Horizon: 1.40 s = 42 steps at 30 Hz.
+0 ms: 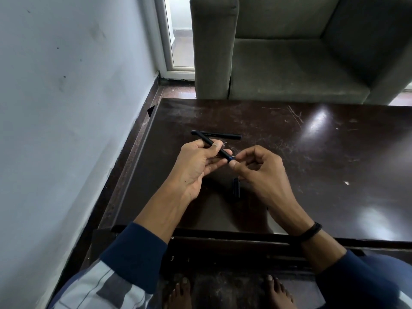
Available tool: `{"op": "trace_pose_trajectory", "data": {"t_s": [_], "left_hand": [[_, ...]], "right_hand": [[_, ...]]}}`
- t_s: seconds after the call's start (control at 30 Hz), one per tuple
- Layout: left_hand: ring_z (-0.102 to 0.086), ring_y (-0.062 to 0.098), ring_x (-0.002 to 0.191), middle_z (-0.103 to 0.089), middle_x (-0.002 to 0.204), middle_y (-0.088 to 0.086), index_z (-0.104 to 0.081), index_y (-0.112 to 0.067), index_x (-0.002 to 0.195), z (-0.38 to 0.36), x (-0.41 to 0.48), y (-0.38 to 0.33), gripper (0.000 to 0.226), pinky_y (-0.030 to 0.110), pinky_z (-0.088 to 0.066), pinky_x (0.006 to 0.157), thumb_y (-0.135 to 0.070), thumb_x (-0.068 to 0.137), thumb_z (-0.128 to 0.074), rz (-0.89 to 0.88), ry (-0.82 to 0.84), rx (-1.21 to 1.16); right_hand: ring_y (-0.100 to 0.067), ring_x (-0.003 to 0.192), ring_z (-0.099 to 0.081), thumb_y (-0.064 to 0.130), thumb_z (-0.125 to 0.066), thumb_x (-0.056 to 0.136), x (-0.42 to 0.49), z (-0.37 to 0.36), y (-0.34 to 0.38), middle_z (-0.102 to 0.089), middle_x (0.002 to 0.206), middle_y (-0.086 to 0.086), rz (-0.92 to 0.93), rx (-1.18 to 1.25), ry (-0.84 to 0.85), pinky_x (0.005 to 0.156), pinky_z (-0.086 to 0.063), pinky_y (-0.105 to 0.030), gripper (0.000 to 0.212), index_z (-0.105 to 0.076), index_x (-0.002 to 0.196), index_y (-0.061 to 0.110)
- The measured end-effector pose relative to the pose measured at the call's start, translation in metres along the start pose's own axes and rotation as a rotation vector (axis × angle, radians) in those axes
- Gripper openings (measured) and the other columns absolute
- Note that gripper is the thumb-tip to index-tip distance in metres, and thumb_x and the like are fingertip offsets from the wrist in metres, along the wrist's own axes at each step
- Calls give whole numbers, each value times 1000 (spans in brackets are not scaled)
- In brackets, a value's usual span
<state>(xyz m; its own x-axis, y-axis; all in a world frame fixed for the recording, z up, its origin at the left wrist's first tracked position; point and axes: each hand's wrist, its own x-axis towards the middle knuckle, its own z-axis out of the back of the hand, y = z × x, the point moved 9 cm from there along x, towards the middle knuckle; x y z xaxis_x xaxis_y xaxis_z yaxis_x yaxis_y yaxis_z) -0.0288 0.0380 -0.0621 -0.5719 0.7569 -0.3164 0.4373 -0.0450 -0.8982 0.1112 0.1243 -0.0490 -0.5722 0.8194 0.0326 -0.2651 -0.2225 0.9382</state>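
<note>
My left hand (pixel 198 162) grips a slim black pen (pixel 206 140) by its middle, a little above the dark table (pixel 312 166). The pen slants from upper left to lower right and ends in a blue tip. My right hand (pixel 260 172) pinches that blue tip (pixel 230 158) between thumb and forefinger. A small black cap-like piece (pixel 236 188) lies on the table just below my right hand. A second black pen (pixel 219 135) lies flat on the table beyond my hands.
A grey sofa (pixel 289 63) stands right behind the table's far edge. A pale wall (pixel 66 97) runs close along the left side. My bare feet (pixel 180 291) show under the table's near edge.
</note>
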Motion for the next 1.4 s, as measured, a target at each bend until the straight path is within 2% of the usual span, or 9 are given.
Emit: {"op": "trace_pose_trajectory", "data": {"t_s": [0.17, 0.3, 0.4, 0.6, 0.7, 0.87, 1.1, 1.4], "left_hand": [[-76, 23, 95, -77, 102, 16, -68, 2, 113, 1, 0, 1, 19, 30, -62, 80, -7, 98, -61, 4, -9, 8], [-77, 23, 93, -77, 98, 17, -67, 1, 110, -2, -1, 1, 15, 29, -62, 78, -7, 99, -60, 5, 0, 0], [-77, 24, 92, -77, 99, 20, -67, 0, 109, -2, -1, 1, 14, 27, -62, 77, -8, 99, -60, 9, 0, 11], [-76, 25, 95, -77, 100, 20, -67, 1, 112, -2, -1, 1, 17, 30, -62, 81, -8, 99, -60, 4, -4, 16], [-76, 24, 94, -77, 101, 18, -68, 1, 111, -2, -1, 1, 17, 29, -62, 78, -8, 98, -62, 7, -10, 13], [-76, 23, 95, -77, 101, 16, -69, 0, 109, -2, -3, 1, 15, 29, -62, 78, -8, 98, -62, 9, -7, 8], [-77, 21, 91, -77, 98, 13, -69, 1, 110, -3, -3, 0, 16, 26, -61, 73, -8, 98, -62, 15, -12, 2], [-77, 22, 93, -78, 99, 16, -68, -2, 109, -5, -4, 1, 14, 28, -62, 78, -9, 99, -61, 13, -3, 15]], "right_hand": [[-14, 72, -73, 48, -73, 90, -1, 0, 1, -73, 87, 2, -23, 27, -20, 75, -64, -45, 18, -71, 95, 31], [-15, 73, -73, 38, -72, 94, 0, -1, 0, -74, 79, 1, -17, -8, -14, 76, -63, -50, 10, -72, 92, 28], [-13, 73, -72, 30, -78, 90, 0, 1, 1, -74, 81, 2, -5, -32, -16, 77, -63, -47, 6, -72, 89, 27], [-17, 76, -72, 41, -79, 86, -1, 1, 0, -73, 85, 2, -17, -9, -15, 75, -63, -47, 15, -70, 92, 30], [-14, 74, -73, 49, -73, 90, -1, 1, 0, -73, 88, 2, -26, 0, -21, 73, -64, -42, 18, -70, 93, 31], [-13, 75, -72, 51, -70, 92, -2, -1, -2, -73, 89, 3, -27, -15, -8, 69, -61, -30, 20, -70, 94, 31], [-10, 67, -70, 50, -68, 93, -3, 0, 1, -73, 83, 1, -31, -18, -11, 72, -61, -40, 21, -71, 92, 29], [-14, 73, -72, 44, -70, 94, -1, -2, -2, -73, 81, 1, -31, -44, 9, 77, -63, -48, 16, -72, 91, 29]]}}
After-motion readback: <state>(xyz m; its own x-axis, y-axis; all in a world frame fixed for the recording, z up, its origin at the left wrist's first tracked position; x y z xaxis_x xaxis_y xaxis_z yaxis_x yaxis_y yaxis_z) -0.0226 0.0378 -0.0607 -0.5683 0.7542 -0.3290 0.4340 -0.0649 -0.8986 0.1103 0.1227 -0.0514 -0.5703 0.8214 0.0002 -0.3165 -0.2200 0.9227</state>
